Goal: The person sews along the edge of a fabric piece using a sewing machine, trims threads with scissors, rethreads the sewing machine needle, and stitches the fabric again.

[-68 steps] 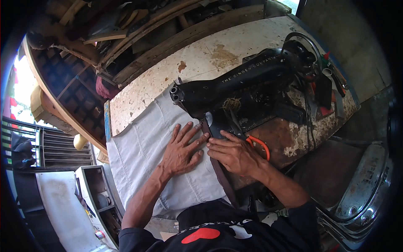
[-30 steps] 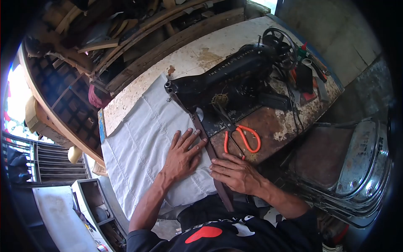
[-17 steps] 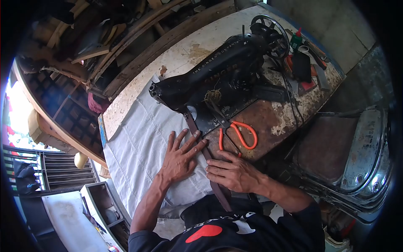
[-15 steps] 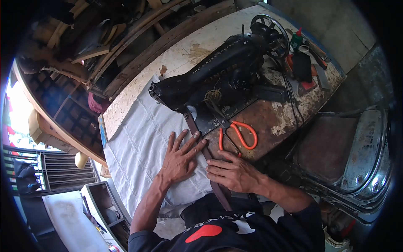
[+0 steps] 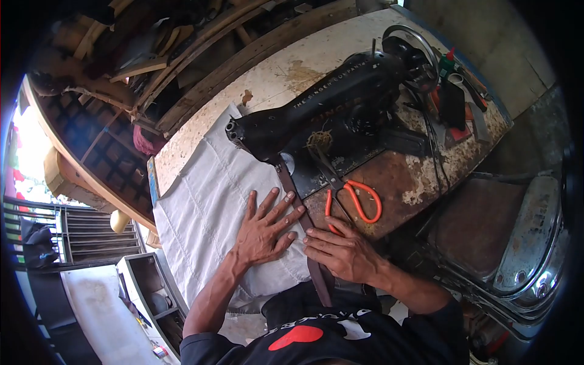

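Observation:
A long dark brown strap runs from under the needle end of a black sewing machine down toward my lap. My left hand lies open on the white cloth, fingers spread, fingertips at the strap's left edge. From the right, my right hand has its fingers closed over the strap; its thumb is partly hidden. Just above that hand, orange-handled scissors lie on the table, blades toward the machine. A small tangle of thread sits on the machine's body.
At the table's far right are a green bottle with a red cap, a dark flat block and black cables. Stacked metal-framed chairs stand on the right. A wooden rack borders the table's far left.
My view has shifted a little, so the machine and scissors appear farther right. Both hands keep nearly the same pose at the strap.

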The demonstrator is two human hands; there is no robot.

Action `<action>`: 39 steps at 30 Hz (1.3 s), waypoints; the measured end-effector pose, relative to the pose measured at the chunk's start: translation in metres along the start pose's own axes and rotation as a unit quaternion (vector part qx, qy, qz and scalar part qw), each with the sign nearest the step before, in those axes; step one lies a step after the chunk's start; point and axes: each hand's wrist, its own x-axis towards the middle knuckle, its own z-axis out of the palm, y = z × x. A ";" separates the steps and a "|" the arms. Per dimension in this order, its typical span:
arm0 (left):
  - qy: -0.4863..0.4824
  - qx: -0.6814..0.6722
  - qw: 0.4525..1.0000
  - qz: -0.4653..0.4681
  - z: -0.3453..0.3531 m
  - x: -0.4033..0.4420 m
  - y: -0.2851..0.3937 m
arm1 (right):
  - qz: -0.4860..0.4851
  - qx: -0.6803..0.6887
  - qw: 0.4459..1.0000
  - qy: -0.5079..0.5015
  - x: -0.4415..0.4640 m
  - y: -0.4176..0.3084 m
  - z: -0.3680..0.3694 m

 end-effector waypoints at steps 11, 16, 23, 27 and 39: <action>0.019 -0.010 1.000 -0.001 -0.002 0.012 -0.021 | 0.013 -0.003 1.000 0.018 0.015 0.015 0.003; 0.016 -0.016 1.000 0.005 -0.008 0.020 -0.036 | 0.029 -0.004 1.000 0.008 0.026 0.020 0.002; 0.029 -0.025 0.999 0.024 -0.012 0.028 -0.056 | 0.034 -0.006 0.999 -0.001 0.037 0.032 0.010; 0.033 -0.033 0.998 0.028 -0.016 0.035 -0.063 | 0.042 0.005 0.999 -0.004 0.042 0.039 0.015; 0.198 -0.066 0.973 0.096 0.001 0.018 -0.073 | 0.043 -0.017 0.998 -0.031 0.050 0.048 0.016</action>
